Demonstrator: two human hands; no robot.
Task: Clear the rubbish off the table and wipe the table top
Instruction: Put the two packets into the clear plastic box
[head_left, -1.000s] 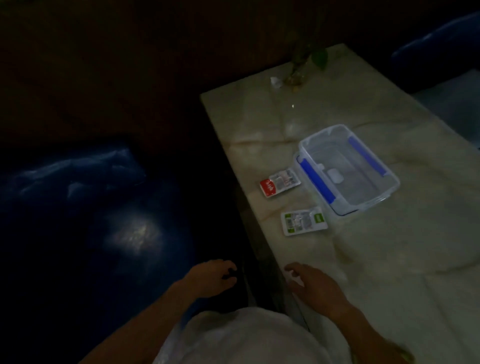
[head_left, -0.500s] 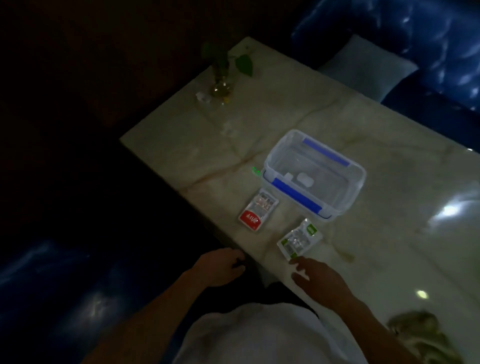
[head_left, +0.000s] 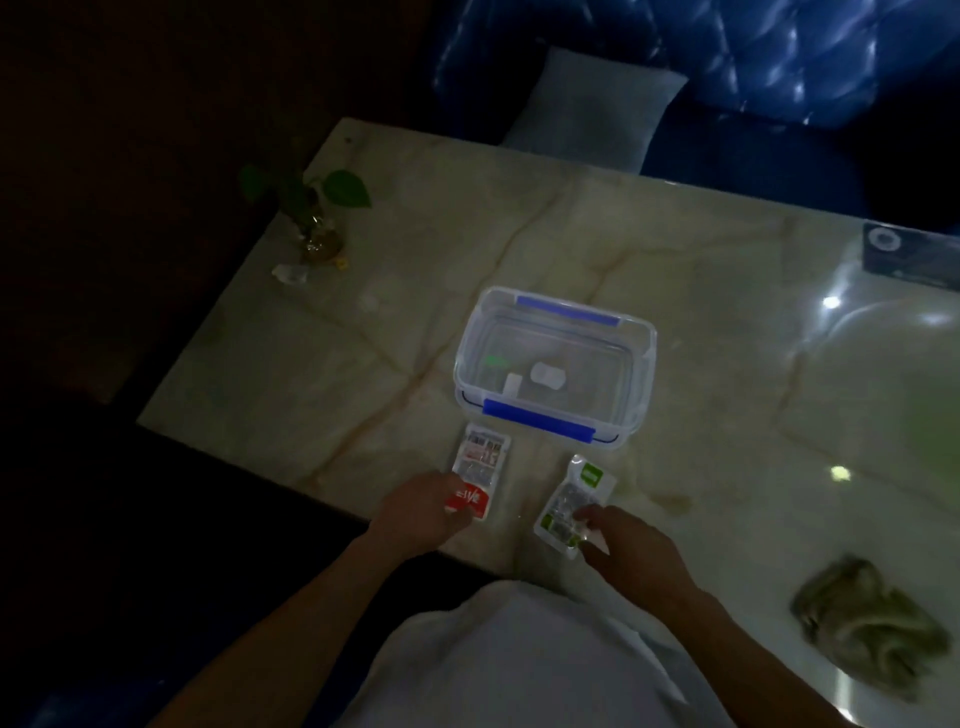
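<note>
Two flat sachets lie just in front of the clear plastic box (head_left: 555, 371), near the table (head_left: 727, 395) edge: a red-labelled packet (head_left: 480, 470) and a green-labelled packet (head_left: 571, 501). Both look light, thin and crinkly, probably slippery on the polished stone; an edge pinch seems the surest hold. The left hand (head_left: 423, 512) rests fingers on the red end of its packet, and the right hand (head_left: 631, 553) touches the green packet's near end; whether either has closed a grip cannot be told. Right of the box, a crumpled cloth (head_left: 872, 626) waits. Left of it stands a small plant (head_left: 311, 208). Nothing blocks the reach.
</note>
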